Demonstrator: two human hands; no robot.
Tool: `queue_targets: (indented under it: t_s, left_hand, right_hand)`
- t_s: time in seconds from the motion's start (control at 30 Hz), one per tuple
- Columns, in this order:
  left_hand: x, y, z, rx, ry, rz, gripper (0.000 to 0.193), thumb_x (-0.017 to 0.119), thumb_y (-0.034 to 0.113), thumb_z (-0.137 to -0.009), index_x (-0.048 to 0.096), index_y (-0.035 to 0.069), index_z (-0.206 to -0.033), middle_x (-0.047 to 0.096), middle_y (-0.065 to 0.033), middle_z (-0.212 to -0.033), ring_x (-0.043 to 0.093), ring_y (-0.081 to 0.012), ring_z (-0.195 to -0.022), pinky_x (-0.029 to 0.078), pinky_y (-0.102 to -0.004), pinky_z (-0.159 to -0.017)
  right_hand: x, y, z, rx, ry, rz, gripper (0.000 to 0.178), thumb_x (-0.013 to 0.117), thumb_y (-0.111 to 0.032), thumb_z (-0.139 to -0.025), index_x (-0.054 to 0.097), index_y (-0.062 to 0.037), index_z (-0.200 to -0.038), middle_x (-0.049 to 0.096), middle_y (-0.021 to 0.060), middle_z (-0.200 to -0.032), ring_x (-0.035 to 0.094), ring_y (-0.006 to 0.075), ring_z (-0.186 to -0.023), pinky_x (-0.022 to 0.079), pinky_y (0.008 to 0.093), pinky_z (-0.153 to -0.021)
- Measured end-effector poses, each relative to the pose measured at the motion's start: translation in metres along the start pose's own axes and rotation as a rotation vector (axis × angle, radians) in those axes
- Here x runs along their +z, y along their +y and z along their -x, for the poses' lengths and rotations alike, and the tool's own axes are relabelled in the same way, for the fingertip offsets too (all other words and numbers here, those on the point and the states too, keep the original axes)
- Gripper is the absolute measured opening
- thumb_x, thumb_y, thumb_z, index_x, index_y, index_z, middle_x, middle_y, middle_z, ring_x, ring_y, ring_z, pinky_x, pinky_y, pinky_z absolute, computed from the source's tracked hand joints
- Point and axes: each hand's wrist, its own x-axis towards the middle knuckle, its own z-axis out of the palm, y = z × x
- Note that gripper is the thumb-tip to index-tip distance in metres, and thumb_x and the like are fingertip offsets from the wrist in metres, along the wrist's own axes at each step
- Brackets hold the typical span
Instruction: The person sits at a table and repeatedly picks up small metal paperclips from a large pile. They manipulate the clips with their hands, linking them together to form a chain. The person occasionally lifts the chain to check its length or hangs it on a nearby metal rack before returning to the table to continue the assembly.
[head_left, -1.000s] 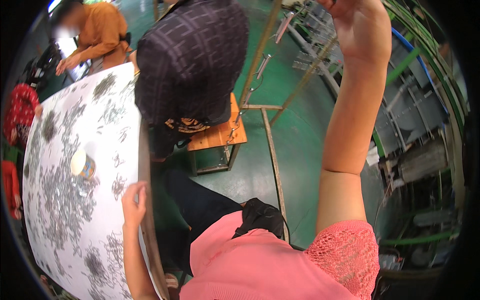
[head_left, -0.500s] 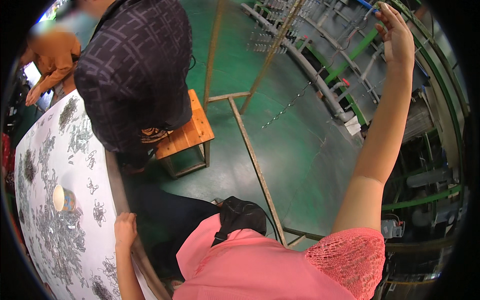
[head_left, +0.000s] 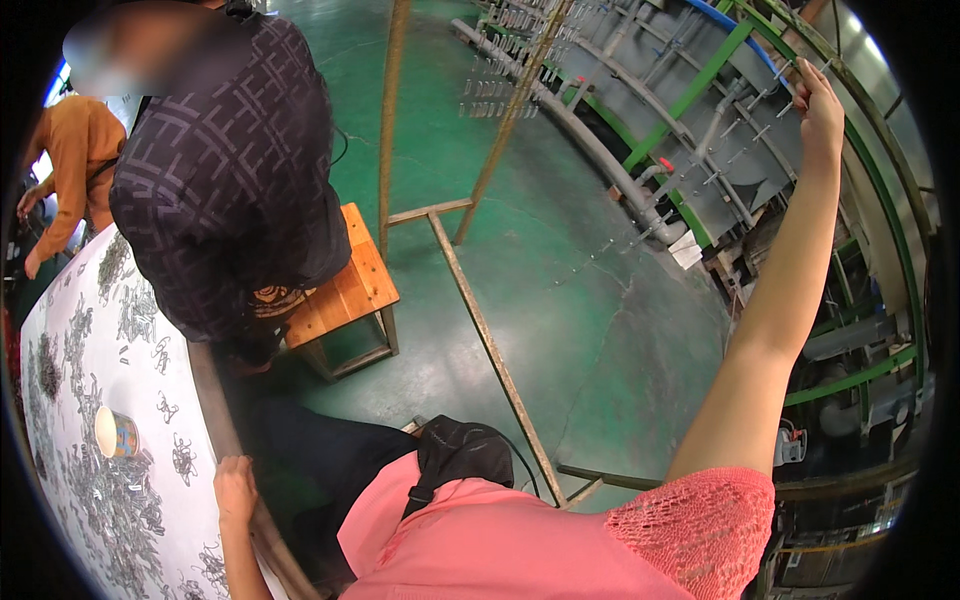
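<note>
Right hand [head_left: 822, 112], raised, pinches one end of a thin, silvery metal-link strand [head_left: 762, 131], blurred above green floor [head_left: 600, 345]; left hand [head_left: 236, 488] curls at white-topped wooden-edged bench [head_left: 143, 388], grip unclear. Strand likely light, limp, slippery; best held by end link.

Beside the left hand [head_left: 236, 488] lie shiny metallic-looking pieces [head_left: 120, 510] on a matt tabletop [head_left: 187, 515], with a smooth wooden stool [head_left: 350, 300] beyond.
</note>
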Motion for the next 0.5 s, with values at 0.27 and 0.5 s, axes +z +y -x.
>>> queue_targets:
  t_s: [0.27, 0.5]
  left_hand:
    - [0.005, -0.004, 0.004, -0.001, 0.022, -0.021, 0.011, 0.06, -0.004, -0.073, 0.06, 0.001, -0.083, 0.059, -0.0152, -0.081, 0.056, -0.0332, -0.082, 0.046, -0.0423, -0.074]
    - [0.004, -0.002, 0.003, 0.007, 0.045, -0.002, 0.01, 0.06, -0.004, -0.073, 0.059, 0.001, -0.081, 0.058, -0.0158, -0.079, 0.056, -0.0338, -0.081, 0.046, -0.043, -0.073]
  right_hand:
    - [-0.048, -0.011, -0.045, 0.037, 0.146, 0.145, 0.023, 0.071, -0.019, -0.085, 0.069, -0.0043, -0.102, 0.051, -0.0029, -0.074, 0.046, 0.0084, -0.067, 0.034, 0.0215, -0.047]
    - [-0.058, -0.032, -0.076, 0.008, 0.207, 0.193, 0.024, 0.071, -0.022, -0.085, 0.069, -0.0066, -0.104, 0.049, -0.003, -0.071, 0.044, 0.0068, -0.06, 0.033, 0.0207, -0.045]
